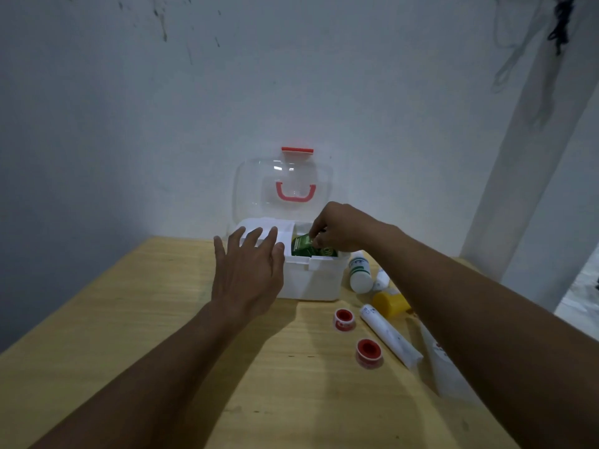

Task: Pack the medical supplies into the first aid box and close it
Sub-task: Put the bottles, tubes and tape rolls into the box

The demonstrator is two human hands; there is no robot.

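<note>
A white first aid box (312, 281) stands at the table's far edge, its clear lid (256, 186) with a red handle upright against the wall. My right hand (340, 226) reaches into the box's right side, fingers pinched on a green packet (301, 244) that sits partly inside. My left hand (248, 270) hovers with fingers spread at the box's left front corner, holding nothing. On the table right of the box lie a white bottle with a green label (359, 273), a yellow cap (389, 303), a white tube (389, 333) and two red tape rolls (344, 319) (369, 353).
The wooden table (146, 319) stands against a pale wall. A white packet (444, 367) lies partly under my right forearm near the table's right edge. A white tray insert (275, 230) fills the box's left side.
</note>
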